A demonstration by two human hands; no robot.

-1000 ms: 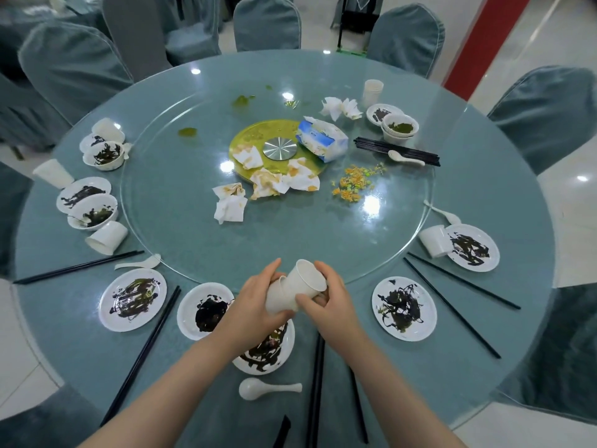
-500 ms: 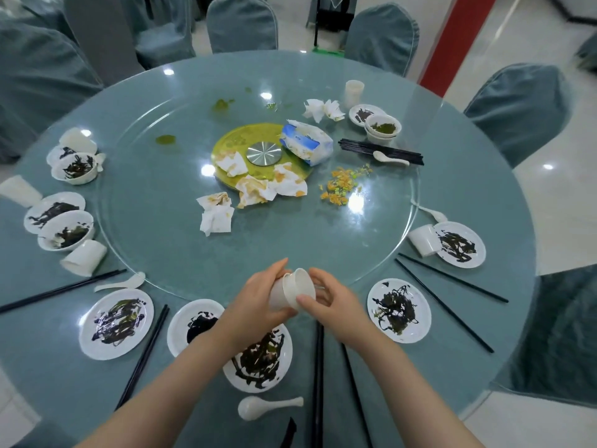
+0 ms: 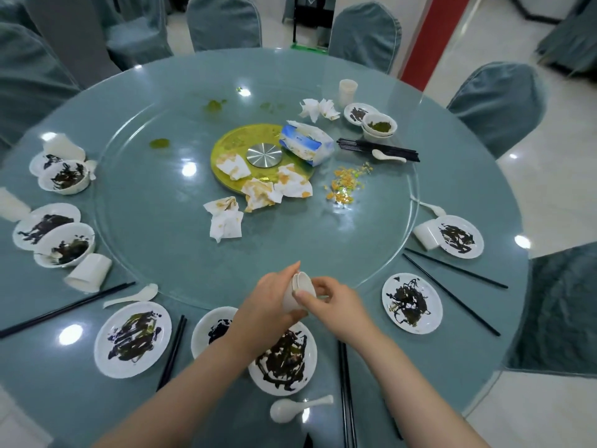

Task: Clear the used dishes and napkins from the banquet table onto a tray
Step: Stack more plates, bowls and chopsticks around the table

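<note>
Above the near edge of the round table (image 3: 468, 195), both hands hold white cups (image 3: 298, 291), one nested inside the other and tilted. My left hand (image 3: 268, 308) wraps the outer cup from the left; my right hand (image 3: 329, 302) pinches the rim from the right. Under my wrists lies a white plate (image 3: 284, 358) smeared with dark sauce, with a second plate (image 3: 210, 333) to its left and a white spoon (image 3: 295, 409) in front of it. Soiled napkins (image 3: 258, 189) lie around the yellow centre disc (image 3: 239, 140). No tray is in view.
More dirty plates (image 3: 132, 339) (image 3: 412, 302) (image 3: 458, 236), bowls (image 3: 64, 244) (image 3: 379, 124), tipped cups (image 3: 89, 273) (image 3: 426, 234), black chopsticks (image 3: 450, 294) (image 3: 345, 392) and a tissue pack (image 3: 305, 142) ring the glass turntable (image 3: 155, 234). Orange food scraps (image 3: 344, 185) lie right of centre. Covered chairs (image 3: 497, 105) surround the table.
The inner cup has slid deeper into the outer cup between my hands. The camera view has shifted, so the table appears further left and lower in frame.
</note>
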